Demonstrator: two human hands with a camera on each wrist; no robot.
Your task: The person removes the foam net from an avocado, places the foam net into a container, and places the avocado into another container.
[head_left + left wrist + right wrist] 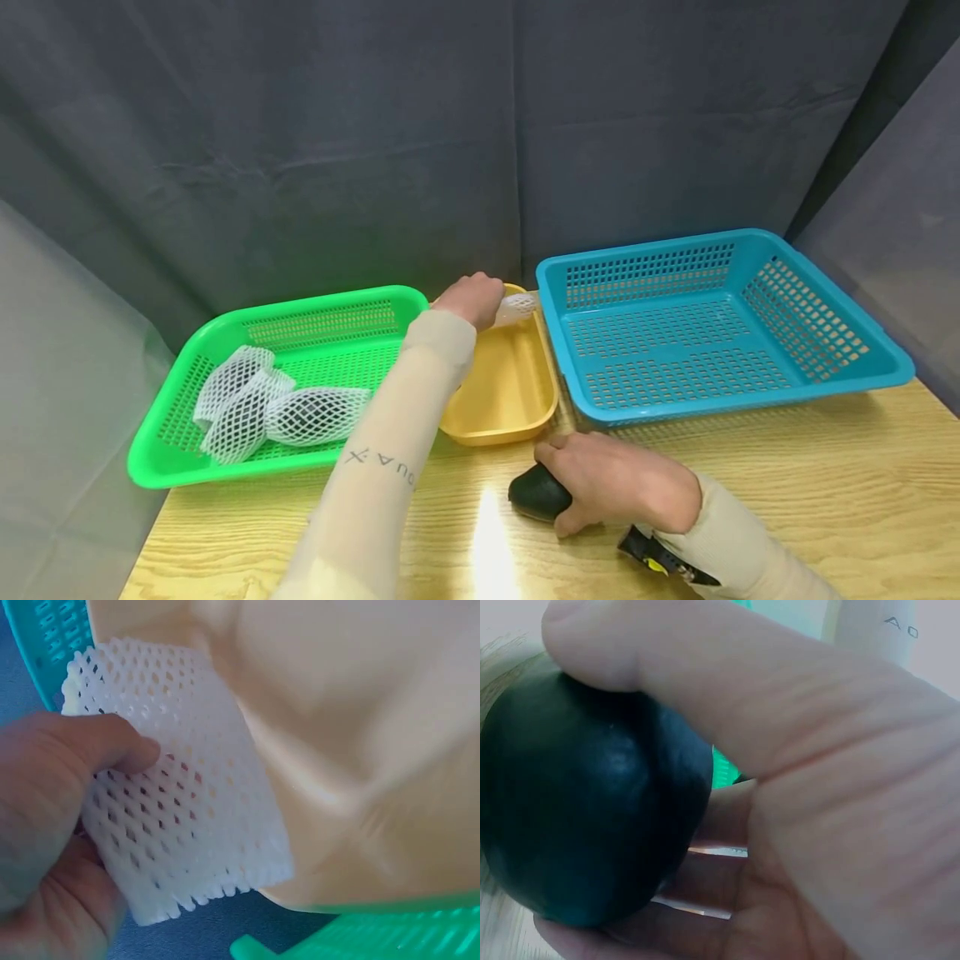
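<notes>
Tube of white foam netting (187, 802) in your left hand (471, 300), smooth dark-green egg-shaped fruit (538, 493) in your right hand (617, 479)

You pinched the tube, thumb against its side, over the oblong yellow plastic tub (498, 392). Your right thumb and fingers curled round the fruit, in front of the tub, low at the pale wooden desk (832, 483); contact with the wood was unclear. Left of the tub, a green plastic basket (345, 298) held netted dark things (315, 415); right of it stood a blue plastic basket (647, 252).
</notes>
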